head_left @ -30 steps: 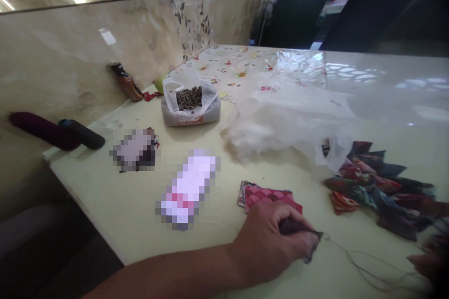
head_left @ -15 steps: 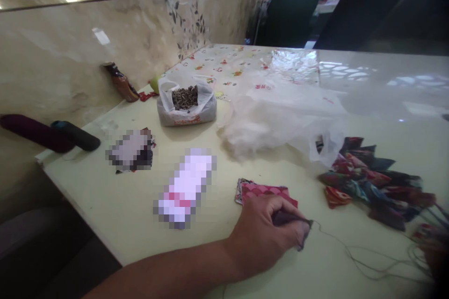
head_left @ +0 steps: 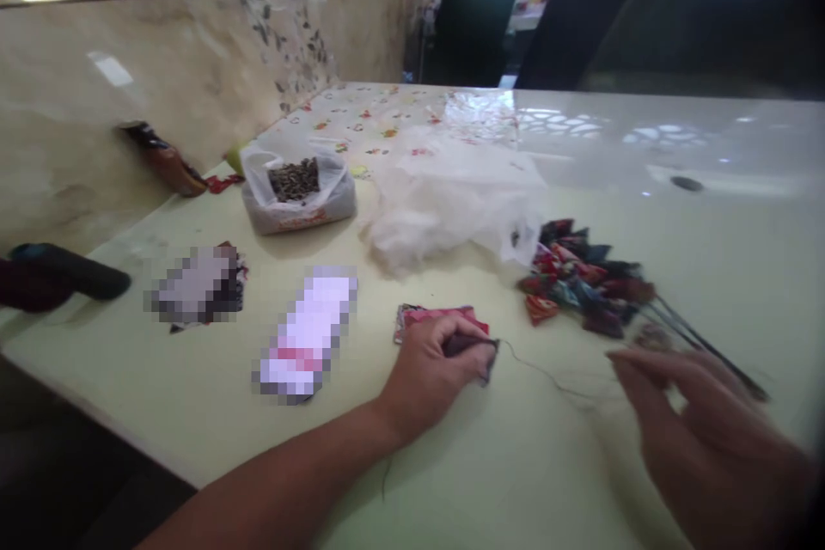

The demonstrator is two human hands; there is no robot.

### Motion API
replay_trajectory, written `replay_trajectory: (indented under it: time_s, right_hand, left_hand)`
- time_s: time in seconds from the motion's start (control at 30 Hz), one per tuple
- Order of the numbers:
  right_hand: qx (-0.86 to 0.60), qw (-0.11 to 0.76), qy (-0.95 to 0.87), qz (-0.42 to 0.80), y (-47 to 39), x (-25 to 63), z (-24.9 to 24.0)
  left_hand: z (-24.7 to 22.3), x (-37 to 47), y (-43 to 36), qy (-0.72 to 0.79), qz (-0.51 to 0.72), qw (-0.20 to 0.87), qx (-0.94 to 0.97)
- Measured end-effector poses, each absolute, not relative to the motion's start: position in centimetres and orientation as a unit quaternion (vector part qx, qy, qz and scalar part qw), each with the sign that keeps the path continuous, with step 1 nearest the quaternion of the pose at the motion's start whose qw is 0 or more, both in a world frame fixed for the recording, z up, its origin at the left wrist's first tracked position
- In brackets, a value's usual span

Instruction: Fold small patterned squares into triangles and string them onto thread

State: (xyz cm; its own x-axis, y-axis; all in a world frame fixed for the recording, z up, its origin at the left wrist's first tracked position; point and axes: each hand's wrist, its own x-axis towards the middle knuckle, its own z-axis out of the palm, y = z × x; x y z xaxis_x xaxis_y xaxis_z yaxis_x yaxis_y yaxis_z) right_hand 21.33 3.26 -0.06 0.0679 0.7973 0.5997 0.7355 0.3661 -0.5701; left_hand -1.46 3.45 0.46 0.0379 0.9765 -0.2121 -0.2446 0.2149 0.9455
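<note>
1. At the near right of the table [head_left: 490,481], a blurred right hand [head_left: 702,430] shows thumb and forefinger close together; whether they grip anything cannot be told.
2. Thread [head_left: 555,384] trails toward it from dark cloth [head_left: 465,346] pinched in the left hand [head_left: 426,378].
3. Pink patterned cloth [head_left: 444,318] lies partly behind that hand.
4. Farther back, heaped fabric pieces [head_left: 583,284] sit beside a white plastic bag [head_left: 477,185].

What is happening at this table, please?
The left hand pinches a small dark fabric piece, from which a thread leads toward the right hand. That hand is blurred; whether it grips the thread is unclear. Pink patterned cloth lies just beyond the left hand. Small fabric bundles lie piled to the right, near a white plastic bag.
</note>
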Motion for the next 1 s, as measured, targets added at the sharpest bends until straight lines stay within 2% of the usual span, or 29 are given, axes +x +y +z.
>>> replay_trajectory:
  time_s: [0.27, 0.6, 0.87, 1.0]
  right_hand:
    - [-0.488, 0.444, -0.74, 0.13, 2.4, 19.5, 0.9]
    - [-0.44, 0.446, -0.757, 0.187, 1.4, 18.5, 1.0]
    - [-0.417, 0.433, -0.779, 0.181, 1.1, 18.2, 1.2]
    - [-0.442, 0.459, -0.727, 0.258, 1.4, 18.3, 1.3]
  left_hand:
    - [0.7, -1.7, 3.2, 0.495, 0.464, 0.581, 0.449]
    - [-0.3, -0.9, 2.7, 0.452, 0.453, 0.614, 0.462]
    - [0.0, -0.6, 2.3, 0.436, 0.456, 0.639, 0.44]
    - [0.1, -0.5, 2.2, 0.436, 0.447, 0.657, 0.422]
